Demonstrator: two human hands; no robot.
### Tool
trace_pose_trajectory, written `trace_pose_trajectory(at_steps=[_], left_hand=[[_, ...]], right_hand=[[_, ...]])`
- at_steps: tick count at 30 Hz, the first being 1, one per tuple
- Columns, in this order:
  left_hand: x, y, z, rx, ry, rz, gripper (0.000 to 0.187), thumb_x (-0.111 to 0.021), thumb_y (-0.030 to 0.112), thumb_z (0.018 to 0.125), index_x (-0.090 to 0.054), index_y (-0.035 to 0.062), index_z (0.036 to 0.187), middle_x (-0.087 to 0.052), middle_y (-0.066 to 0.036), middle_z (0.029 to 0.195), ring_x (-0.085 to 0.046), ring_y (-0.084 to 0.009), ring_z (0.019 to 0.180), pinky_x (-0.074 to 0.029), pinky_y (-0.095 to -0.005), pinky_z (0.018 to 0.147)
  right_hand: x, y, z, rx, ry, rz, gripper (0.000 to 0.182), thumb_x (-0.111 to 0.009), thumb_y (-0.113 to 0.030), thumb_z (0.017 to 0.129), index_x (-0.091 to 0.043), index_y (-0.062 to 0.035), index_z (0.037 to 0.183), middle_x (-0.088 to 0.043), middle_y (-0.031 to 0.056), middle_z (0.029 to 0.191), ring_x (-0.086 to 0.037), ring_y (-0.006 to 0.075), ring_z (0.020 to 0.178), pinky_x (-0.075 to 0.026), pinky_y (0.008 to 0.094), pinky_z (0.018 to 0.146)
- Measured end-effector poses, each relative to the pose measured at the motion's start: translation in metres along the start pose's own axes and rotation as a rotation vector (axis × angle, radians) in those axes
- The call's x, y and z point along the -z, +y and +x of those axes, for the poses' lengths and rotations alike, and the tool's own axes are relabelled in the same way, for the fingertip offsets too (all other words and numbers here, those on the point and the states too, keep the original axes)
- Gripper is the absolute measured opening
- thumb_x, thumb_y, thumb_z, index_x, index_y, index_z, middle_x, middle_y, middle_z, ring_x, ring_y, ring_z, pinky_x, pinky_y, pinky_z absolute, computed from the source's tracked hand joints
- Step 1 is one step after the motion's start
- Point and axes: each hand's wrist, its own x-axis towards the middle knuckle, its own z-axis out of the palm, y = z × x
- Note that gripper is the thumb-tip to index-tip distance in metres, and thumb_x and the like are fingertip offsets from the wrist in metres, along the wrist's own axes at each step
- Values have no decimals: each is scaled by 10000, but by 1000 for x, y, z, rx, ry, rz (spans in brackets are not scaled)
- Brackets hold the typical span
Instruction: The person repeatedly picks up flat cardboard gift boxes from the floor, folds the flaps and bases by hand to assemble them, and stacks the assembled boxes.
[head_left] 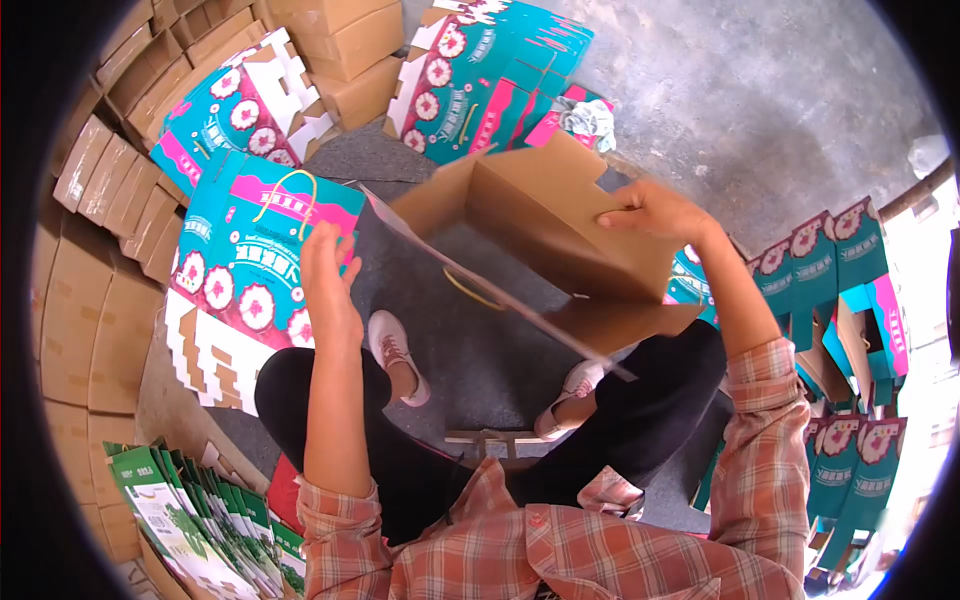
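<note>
An unfolded gift box stands tilted over my knees, its plain brown inside facing up and a yellow cord handle on its near panel. My right hand pinches the box's upper right edge, thumb on the inner face. Raised with its fingers apart, my left hand holds nothing. It overlaps the front of a stack of flat teal and pink printed boxes, close to the yellow cord handle of the top one.
Brown cartons are piled along the left. More flat teal boxes lie ahead, with a crumpled pale cloth beside them. Assembled teal boxes stand in rows at right. Green printed packages sit at lower left.
</note>
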Motion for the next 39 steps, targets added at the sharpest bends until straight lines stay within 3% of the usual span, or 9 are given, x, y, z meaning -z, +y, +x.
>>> trace_pose_trajectory(at_steps=[7, 14, 17, 24, 26, 29, 33, 36, 39], left_hand=[[-29, -28, -27, -252, -414, 325, 826, -644, 361, 862, -183, -8, 1440, -386, -228, 1368, -454, -316, 1225, -389, -426, 981], [-41, -68, -35, -443, -582, 835, 682, -658, 197, 814, -336, 7, 1384, -438, -250, 1319, -485, -358, 1185, -379, -386, 998], [-48, -78, -34, -242, -715, 728, 617, -614, 157, 830, -352, 4, 1366, -454, -241, 1302, -481, -373, 1183, -378, -392, 999], [-60, -110, -47, -491, -648, 911, 675, -544, 68, 815, -256, 58, 1426, -390, -219, 1360, -422, -383, 1223, -414, -428, 972], [-63, -116, -47, -555, -626, 888, 691, -539, 44, 804, -254, 76, 1432, -371, -216, 1372, -419, -386, 1224, -419, -432, 968], [-71, -89, -61, -537, -607, 863, 733, -540, -7, 766, -267, 116, 1436, -354, -222, 1379, -403, -394, 1230, -416, -428, 972], [-60, -58, -80, -616, -899, 1059, 781, -583, -46, 699, -328, 135, 1415, -337, -223, 1390, -384, -407, 1242, -386, -434, 993], [-56, -57, -81, -698, -956, 1085, 799, -635, -22, 659, -366, 131, 1396, -328, -222, 1401, -372, -404, 1259, -354, -447, 1015], [-57, -69, -80, -735, -1054, 1146, 798, -722, 88, 646, -398, 123, 1374, -315, -227, 1416, -350, -390, 1287, -326, -455, 1033]], right_hand=[[-47, 8, 10, -101, 130, 515, 291, -575, -249, 918, -644, 7, 1038, -652, 7, 844, -559, 60, 765, -481, 254, 682], [-113, 34, 13, -251, 192, 867, 286, -580, -245, 857, -672, 8, 953, -677, 91, 800, -647, 159, 735, -508, 315, 700], [-132, 47, 17, -294, 164, 708, 307, -591, -268, 836, -678, 8, 939, -677, 108, 811, -656, 187, 742, -506, 320, 711], [-129, 45, 18, -349, 169, 671, 284, -567, -226, 876, -671, 21, 970, -669, 69, 806, -638, 139, 720, -510, 283, 664], [-123, 43, 12, -389, 208, 638, 315, -594, -282, 803, -691, -1, 910, -687, 153, 828, -672, 249, 808, -507, 345, 741], [-114, 63, 18, -376, 323, 423, 335, -591, -297, 791, -691, 1, 909, -682, 184, 837, -672, 271, 823, -507, 358, 751], [-99, 86, 14, -451, 334, 647, 349, -595, -309, 779, -684, 11, 887, -669, 214, 838, -664, 310, 832, -505, 382, 763], [-102, 74, 21, -367, 355, 396, 338, -603, -289, 801, -665, 36, 872, -667, 170, 772, -659, 262, 732, -505, 383, 700], [-107, 63, 22, -371, 350, 142, 315, -585, -269, 800, -645, 22, 903, -661, 213, 858, -644, 351, 836, -493, 430, 765]])
